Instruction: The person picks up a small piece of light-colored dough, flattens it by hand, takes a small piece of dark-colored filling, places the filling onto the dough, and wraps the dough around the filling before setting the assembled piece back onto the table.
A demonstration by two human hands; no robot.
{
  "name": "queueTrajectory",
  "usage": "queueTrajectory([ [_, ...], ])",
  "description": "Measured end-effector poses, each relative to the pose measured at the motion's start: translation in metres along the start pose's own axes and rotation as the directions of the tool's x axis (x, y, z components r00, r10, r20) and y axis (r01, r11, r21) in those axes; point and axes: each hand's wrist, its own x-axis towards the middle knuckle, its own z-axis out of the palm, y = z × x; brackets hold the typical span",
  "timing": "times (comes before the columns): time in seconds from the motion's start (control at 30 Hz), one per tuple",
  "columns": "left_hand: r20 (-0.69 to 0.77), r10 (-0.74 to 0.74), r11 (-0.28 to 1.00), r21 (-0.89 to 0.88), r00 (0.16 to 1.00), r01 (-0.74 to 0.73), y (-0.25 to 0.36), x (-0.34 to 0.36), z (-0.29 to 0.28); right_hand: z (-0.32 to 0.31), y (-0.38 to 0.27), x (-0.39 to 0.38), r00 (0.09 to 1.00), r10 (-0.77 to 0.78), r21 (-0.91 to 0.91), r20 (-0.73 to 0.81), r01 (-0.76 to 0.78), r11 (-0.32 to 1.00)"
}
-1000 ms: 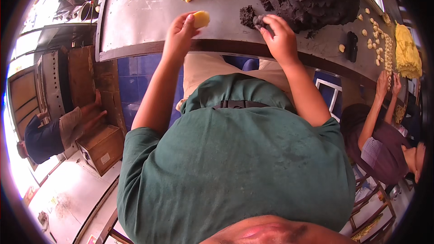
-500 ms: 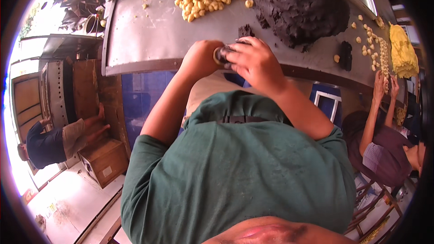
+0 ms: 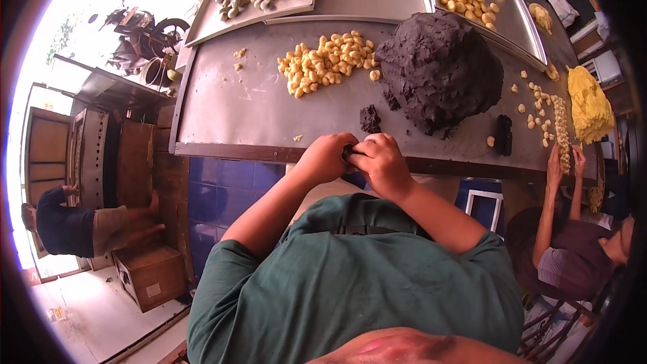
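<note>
My left hand (image 3: 329,158) and my right hand (image 3: 383,164) meet at the table's near edge, fingers curled together. Between them a bit of dark paste (image 3: 348,152) shows; most of what they hold is covered by the fingers. Just beyond lies a small crumbly lump of the same paste (image 3: 369,119). A big dark mound of paste (image 3: 441,67) rises behind it to the right. To the left of the mound is a heap of small pale-yellow dough pieces (image 3: 323,64), with one loose piece (image 3: 375,75) near the mound.
At the back stand a tray of greenish balls (image 3: 306,5) and a tray of yellow balls (image 3: 529,30). A dark roll (image 3: 503,136) and scattered dough pieces lie right, near a yellow dough mass (image 3: 588,104). A co-worker's hands (image 3: 555,165) touch a dough strip; another person (image 3: 67,222) is far left.
The view has shifted, so the table and my hands appear lower and more of the back trays shows. My right fingers have closed in against my left hand, covering more of the held piece.
</note>
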Motion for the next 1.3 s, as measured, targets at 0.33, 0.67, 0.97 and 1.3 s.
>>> queueTrajectory([
  [0.33,-0.044,-0.067,0.989,0.131,0.997,0.072,-0.003,-0.006,0.001,-0.002,-0.008,0.006,0.99,0.09,0.042,0.106,-0.095,0.995],
  [0.67,-0.129,-0.017,0.99,0.14,0.991,0.035,0.003,-0.008,0.004,-0.006,-0.009,0.01,0.984,0.162,0.136,0.078,-0.171,0.976],
  [0.97,-0.415,-0.021,0.965,-0.247,0.91,-0.09,-0.011,0.001,0.023,0.007,-0.012,0.02,0.891,0.439,0.434,-0.116,-0.352,0.829],
  [1.3,-0.506,0.081,0.908,-0.318,0.859,-0.273,0.028,0.0,0.004,0.002,0.007,0.036,0.697,0.673,0.967,0.247,-0.22,-0.127],
])
